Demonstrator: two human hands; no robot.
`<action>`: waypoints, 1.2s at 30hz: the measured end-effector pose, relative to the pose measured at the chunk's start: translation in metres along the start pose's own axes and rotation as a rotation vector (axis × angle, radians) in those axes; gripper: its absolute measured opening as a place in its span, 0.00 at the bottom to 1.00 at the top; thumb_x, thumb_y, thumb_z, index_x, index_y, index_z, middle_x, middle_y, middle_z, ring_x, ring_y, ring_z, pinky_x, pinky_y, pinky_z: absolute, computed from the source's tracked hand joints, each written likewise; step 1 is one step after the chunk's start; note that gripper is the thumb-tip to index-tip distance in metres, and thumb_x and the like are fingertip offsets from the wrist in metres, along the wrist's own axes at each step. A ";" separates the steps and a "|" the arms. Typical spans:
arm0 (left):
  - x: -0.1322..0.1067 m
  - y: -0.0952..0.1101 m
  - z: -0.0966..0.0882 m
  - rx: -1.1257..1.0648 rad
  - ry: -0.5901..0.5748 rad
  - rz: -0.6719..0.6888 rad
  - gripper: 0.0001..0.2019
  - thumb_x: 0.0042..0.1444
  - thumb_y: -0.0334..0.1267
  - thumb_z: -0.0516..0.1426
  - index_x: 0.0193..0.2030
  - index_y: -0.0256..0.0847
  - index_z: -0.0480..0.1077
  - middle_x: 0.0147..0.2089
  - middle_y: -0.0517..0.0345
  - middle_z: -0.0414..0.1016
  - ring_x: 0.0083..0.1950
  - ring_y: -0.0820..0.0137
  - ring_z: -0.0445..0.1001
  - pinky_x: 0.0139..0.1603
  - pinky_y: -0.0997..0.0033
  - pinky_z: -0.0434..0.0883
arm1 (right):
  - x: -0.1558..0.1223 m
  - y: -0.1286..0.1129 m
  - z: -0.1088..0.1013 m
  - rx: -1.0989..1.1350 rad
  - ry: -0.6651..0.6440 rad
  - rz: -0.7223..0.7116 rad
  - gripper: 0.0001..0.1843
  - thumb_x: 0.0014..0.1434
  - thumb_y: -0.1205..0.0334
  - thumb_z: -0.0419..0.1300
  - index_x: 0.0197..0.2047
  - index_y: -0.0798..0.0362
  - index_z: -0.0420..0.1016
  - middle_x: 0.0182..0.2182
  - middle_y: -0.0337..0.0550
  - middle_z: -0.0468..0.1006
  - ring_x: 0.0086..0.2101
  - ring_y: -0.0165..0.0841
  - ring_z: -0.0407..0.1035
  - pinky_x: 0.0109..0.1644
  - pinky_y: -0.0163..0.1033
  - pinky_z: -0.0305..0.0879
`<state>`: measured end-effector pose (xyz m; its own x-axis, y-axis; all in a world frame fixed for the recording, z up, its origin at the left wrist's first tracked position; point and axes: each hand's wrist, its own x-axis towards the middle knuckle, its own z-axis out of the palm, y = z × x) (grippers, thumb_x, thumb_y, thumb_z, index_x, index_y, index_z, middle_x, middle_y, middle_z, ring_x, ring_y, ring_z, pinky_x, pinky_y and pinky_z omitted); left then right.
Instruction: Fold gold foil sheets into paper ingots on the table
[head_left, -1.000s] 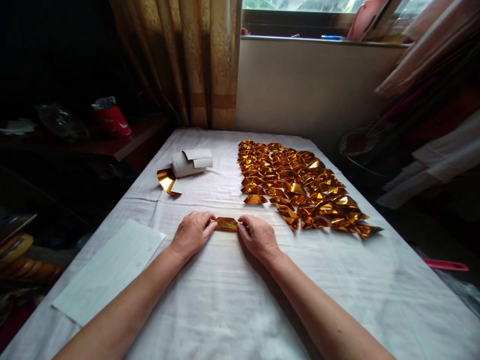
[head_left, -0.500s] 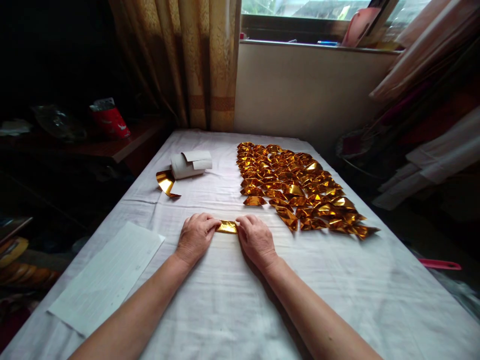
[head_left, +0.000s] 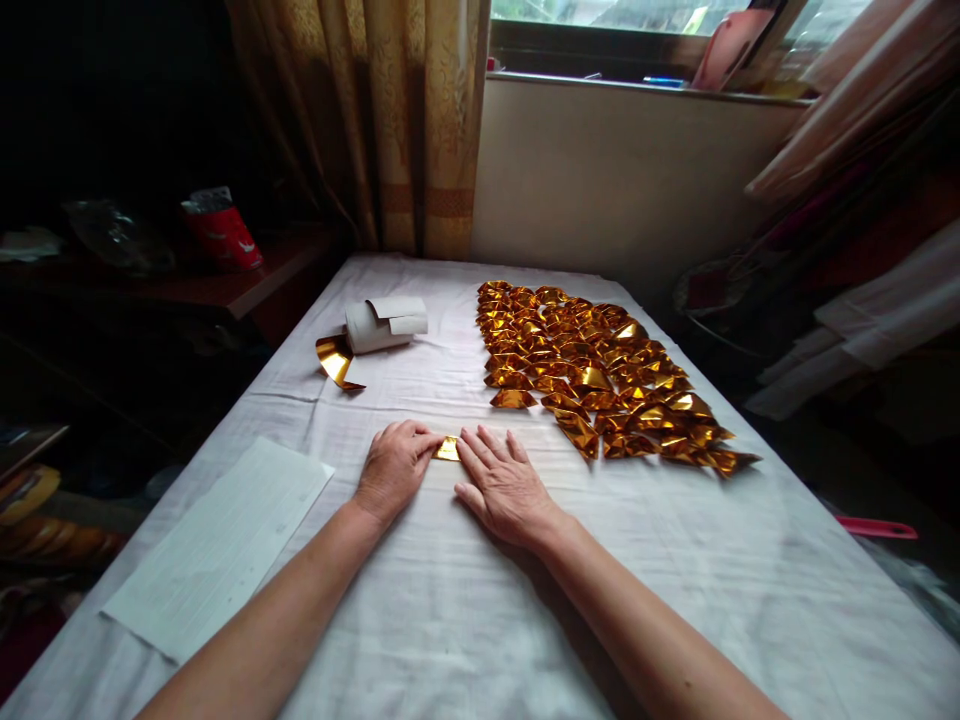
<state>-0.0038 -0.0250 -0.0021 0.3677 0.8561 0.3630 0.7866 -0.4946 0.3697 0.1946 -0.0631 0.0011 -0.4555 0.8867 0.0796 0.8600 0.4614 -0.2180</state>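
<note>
A small folded strip of gold foil paper lies on the white cloth between my hands. My left hand pinches its left end between thumb and fingers. Flat over the right end rests my right hand, fingers stretched out and spread, hiding that part of the strip. Beyond, to the right, several folded gold foil pieces, pointed at both ends, stand in close rows. A roll of white-backed paper sits to the left, near a curled gold foil sheet.
A sheet of pale paper lies on the white-covered table beside my left forearm. On a dark side table stands a red container. A curtain hangs behind, and clothes hang at the right.
My right hand has gone from pinching the strip's right end to lying flat over it with fingers spread. My left hand keeps its pinch. The camera view has shifted slightly.
</note>
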 end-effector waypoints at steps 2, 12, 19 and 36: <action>-0.001 -0.002 0.001 -0.012 0.000 0.004 0.11 0.60 0.33 0.57 0.45 0.47 0.79 0.42 0.55 0.77 0.44 0.65 0.72 0.46 0.63 0.70 | -0.004 0.003 -0.003 -0.003 -0.024 0.029 0.31 0.68 0.49 0.50 0.70 0.51 0.55 0.69 0.49 0.54 0.68 0.46 0.46 0.69 0.62 0.40; -0.008 -0.006 -0.007 0.025 -0.031 0.007 0.12 0.61 0.32 0.56 0.47 0.50 0.78 0.44 0.56 0.77 0.46 0.64 0.71 0.47 0.63 0.69 | -0.013 0.004 -0.010 0.007 -0.093 0.142 0.31 0.69 0.48 0.46 0.71 0.51 0.53 0.70 0.44 0.49 0.69 0.46 0.42 0.70 0.61 0.38; -0.015 0.000 -0.018 0.180 -0.077 0.023 0.15 0.61 0.33 0.55 0.52 0.52 0.76 0.47 0.56 0.76 0.48 0.62 0.70 0.47 0.62 0.68 | -0.013 0.003 -0.011 0.010 -0.041 0.161 0.29 0.69 0.50 0.47 0.70 0.49 0.56 0.69 0.44 0.53 0.68 0.46 0.45 0.69 0.59 0.41; 0.016 0.002 -0.031 0.383 -0.278 0.195 0.11 0.65 0.42 0.53 0.41 0.44 0.76 0.38 0.55 0.76 0.39 0.67 0.73 0.40 0.70 0.67 | 0.005 0.014 -0.016 0.024 0.155 0.091 0.15 0.67 0.55 0.53 0.51 0.44 0.77 0.53 0.44 0.75 0.51 0.39 0.66 0.53 0.44 0.59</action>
<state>-0.0112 -0.0174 0.0306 0.6029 0.7866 0.1333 0.7964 -0.6035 -0.0406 0.2086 -0.0518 0.0143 -0.3339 0.9196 0.2071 0.8894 0.3801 -0.2540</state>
